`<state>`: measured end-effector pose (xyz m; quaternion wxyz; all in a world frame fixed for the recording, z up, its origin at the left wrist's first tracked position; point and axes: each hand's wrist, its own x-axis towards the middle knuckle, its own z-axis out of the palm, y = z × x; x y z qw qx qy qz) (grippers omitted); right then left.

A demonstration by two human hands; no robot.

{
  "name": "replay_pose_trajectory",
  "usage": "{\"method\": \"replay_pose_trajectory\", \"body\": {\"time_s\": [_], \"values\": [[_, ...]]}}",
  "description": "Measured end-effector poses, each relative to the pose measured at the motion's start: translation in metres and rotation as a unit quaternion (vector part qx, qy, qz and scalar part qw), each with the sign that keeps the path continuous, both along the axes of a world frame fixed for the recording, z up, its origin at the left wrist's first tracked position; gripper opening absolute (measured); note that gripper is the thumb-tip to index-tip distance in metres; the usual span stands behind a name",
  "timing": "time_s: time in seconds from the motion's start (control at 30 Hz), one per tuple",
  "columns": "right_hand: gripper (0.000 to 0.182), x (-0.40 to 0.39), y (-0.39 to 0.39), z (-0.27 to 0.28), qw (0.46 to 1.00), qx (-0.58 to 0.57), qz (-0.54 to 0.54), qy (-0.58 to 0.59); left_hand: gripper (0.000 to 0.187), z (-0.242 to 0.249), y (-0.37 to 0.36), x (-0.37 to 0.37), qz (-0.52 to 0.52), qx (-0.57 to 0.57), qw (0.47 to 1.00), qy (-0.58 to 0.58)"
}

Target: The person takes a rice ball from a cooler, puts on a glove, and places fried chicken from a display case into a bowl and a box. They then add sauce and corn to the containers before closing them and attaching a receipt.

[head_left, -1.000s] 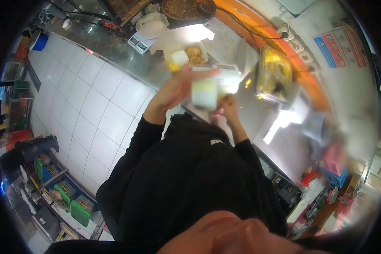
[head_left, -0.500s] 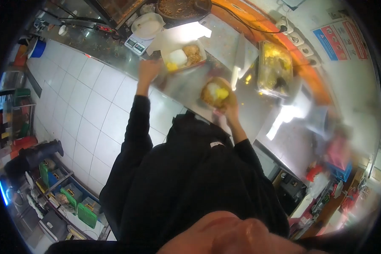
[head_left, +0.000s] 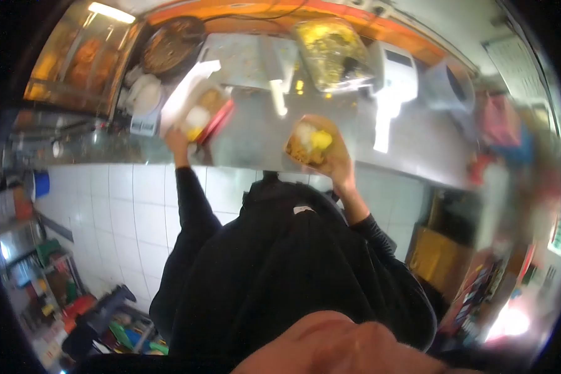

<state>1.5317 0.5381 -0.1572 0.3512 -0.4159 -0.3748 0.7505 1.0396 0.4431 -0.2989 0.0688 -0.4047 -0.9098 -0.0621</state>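
My right hand (head_left: pixel 340 167) is wrapped round a brown paper container (head_left: pixel 331 128), tilted above the front of the steel counter (head_left: pixel 249 124). Rice, yellow food and brown food show inside it. To the left, my left hand (head_left: pixel 177 141) is at the near corner of an open takeaway box (head_left: pixel 220 119), its fingers closed on the edge. White rice (head_left: pixel 198 117), a yellow piece and a brown portion lie in that box, and its white lid (head_left: pixel 184 93) stands up.
Behind are a cutting board (head_left: pixel 234 59) with a knife (head_left: pixel 272 62), a tub of yellow food (head_left: pixel 331 53), a dark pan (head_left: pixel 171 45), a scale (head_left: pixel 144 123), a white device (head_left: pixel 394 68) and a grey container (head_left: pixel 449 84). Yellow crumbs dot the counter.
The view has turned, so the counter now runs across the top. My left hand has come to the takeaway box, which sits more tilted. The paper container remains in my right hand.
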Motion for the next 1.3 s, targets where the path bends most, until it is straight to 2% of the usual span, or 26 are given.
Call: {"method": "replay_pose_trajectory", "body": {"time_s": [0.03,0.1,0.17,0.23,0.3,0.33,0.37,0.43,0.5,0.63,0.67,0.7,0.77,0.8,0.83,0.9,0.97,1.0,1.03,1.1,1.13,1.17,1.23,1.3], "values": [[0.067,0.015,-0.002,0.003,1.000,0.003,-0.021,0.004,0.031,0.005,-0.004,0.008,0.023,0.031,0.999,-0.038],[0.067,0.047,-0.008,0.009,0.997,-0.003,-0.077,0.006,0.024,-0.001,-0.013,0.021,-0.004,0.137,0.991,-0.001],[0.067,0.087,-0.016,0.024,0.992,-0.023,-0.125,-0.013,0.027,0.029,-0.014,0.058,0.032,0.049,0.998,-0.022],[0.067,0.134,-0.024,0.026,0.984,-0.045,-0.169,-0.031,0.031,0.041,-0.006,0.097,0.060,0.074,0.992,-0.080],[0.068,0.182,-0.035,0.018,0.971,-0.024,-0.232,-0.050,0.034,0.060,0.005,0.154,-0.004,0.188,0.970,-0.154],[0.066,0.204,-0.042,0.028,0.965,-0.021,-0.256,-0.053,0.033,0.056,0.014,0.173,0.003,0.190,0.958,-0.215],[0.066,0.231,-0.047,0.020,0.961,-0.023,-0.273,-0.050,0.033,0.061,0.030,0.200,-0.013,0.186,0.959,-0.215],[0.057,0.285,-0.068,-0.001,0.944,0.011,-0.322,-0.070,0.030,0.068,0.054,0.267,-0.022,0.252,0.890,-0.379],[0.055,0.321,-0.077,0.020,0.924,-0.007,-0.368,-0.102,0.028,0.094,0.081,0.343,-0.041,0.232,0.881,-0.411],[0.051,0.382,-0.078,0.014,0.900,-0.024,-0.421,-0.111,0.028,0.064,0.133,0.432,-0.100,0.219,0.848,-0.473],[0.050,0.393,-0.074,0.013,0.889,-0.041,-0.444,-0.101,0.029,0.045,0.149,0.446,-0.111,0.191,0.862,-0.455],[0.050,0.407,-0.065,0.007,0.890,-0.037,-0.444,-0.101,0.030,0.024,0.164,0.460,-0.122,0.164,0.876,-0.437],[0.062,0.433,-0.039,-0.009,0.900,-0.089,-0.419,-0.078,0.032,0.004,0.187,0.504,-0.114,0.152,0.887,-0.422],[0.044,0.437,-0.025,-0.011,0.899,-0.067,-0.423,-0.090,0.032,0.004,0.194,0.530,-0.125,0.171,0.881,-0.423],[0.044,0.445,-0.007,-0.017,0.900,-0.065,-0.423,-0.090,0.032,0.003,0.202,0.556,-0.137,0.192,0.874,-0.424],[0.042,0.463,0.033,-0.043,0.908,-0.106,-0.403,-0.050,0.033,0.008,0.219,0.599,-0.141,0.113,0.903,-0.391],[0.037,0.472,0.075,-0.059,0.915,-0.099,-0.388,-0.046,0.034,-0.010,0.238,0.635,-0.122,0.110,0.903,-0.396],[0.036,0.473,0.101,-0.067,0.908,-0.096,-0.398,-0.093,0.031,-0.036,0.252,0.650,-0.121,0.127,0.922,-0.345],[0.036,0.478,0.127,-0.079,0.898,-0.093,-0.407,-0.138,0.028,-0.040,0.263,0.663,-0.128,0.114,0.923,-0.344],[0.037,0.498,0.174,-0.112,0.901,-0.098,-0.400,-0.136,0.030,-0.046,0.278,0.686,-0.124,0.114,0.916,-0.365],[0.038,0.505,0.192,-0.118,0.905,-0.130,-0.385,-0.129,0.031,-0.052,0.286,0.696,-0.095,0.098,0.914,-0.381],[0.044,0.512,0.209,-0.121,0.908,-0.162,-0.367,-0.123,0.032,-0.056,0.292,0.708,-0.069,0.129,0.895,-0.421],[0.047,0.529,0.242,-0.131,0.919,-0.136,-0.345,-0.135,0.036,-0.064,0.309,0.721,-0.092,0.126,0.883,-0.443],[0.056,0.552,0.274,-0.144,0.885,-0.101,-0.245,-0.383,0.040,-0.058,0.326,0.728,-0.114,0.120,0.867,-0.470]]}}
